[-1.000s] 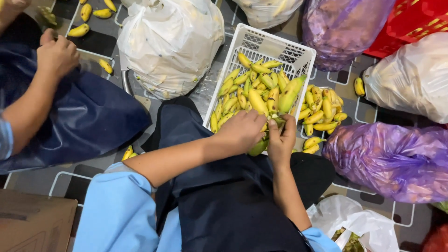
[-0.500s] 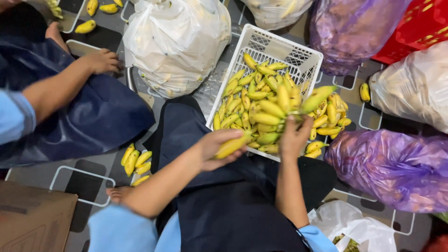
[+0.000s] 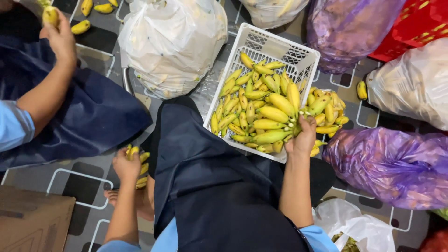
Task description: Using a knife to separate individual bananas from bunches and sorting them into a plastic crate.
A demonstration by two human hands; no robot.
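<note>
A white slatted plastic crate [image 3: 280, 46] stands tilted on the patterned grey tile floor [image 3: 88, 179], resting against the person's dark-aproned lap, and is filled with small yellow-green bananas [image 3: 242, 109]. Around it sit a bulging white plastic bag [image 3: 175, 39] at the crate's far left side, a translucent purple plastic bag [image 3: 387, 165] at its near right side, a second purple bag [image 3: 350, 28] beyond its far right corner, and a pale bag [image 3: 413, 88] further right, with loose bananas spilled on the floor between crate and bags. The right hand [image 3: 302, 137] is closed around the stem of a large bunch of yellow-green bananas [image 3: 275, 116], holding it over the crate's near right corner. The left hand [image 3: 125, 163] is curled loosely at a small heap of yellow bananas [image 3: 140, 161] on the floor beside the person's left knee; whether it grips one I cannot tell. Half a second ago the left hand was carrying a single banana away from the crate; now it has come down to the heap, while the right hand has kept hold of the bunch. At the far left a co-worker's hand [image 3: 58, 37] has risen and holds a banana [image 3: 50, 15].
</note>
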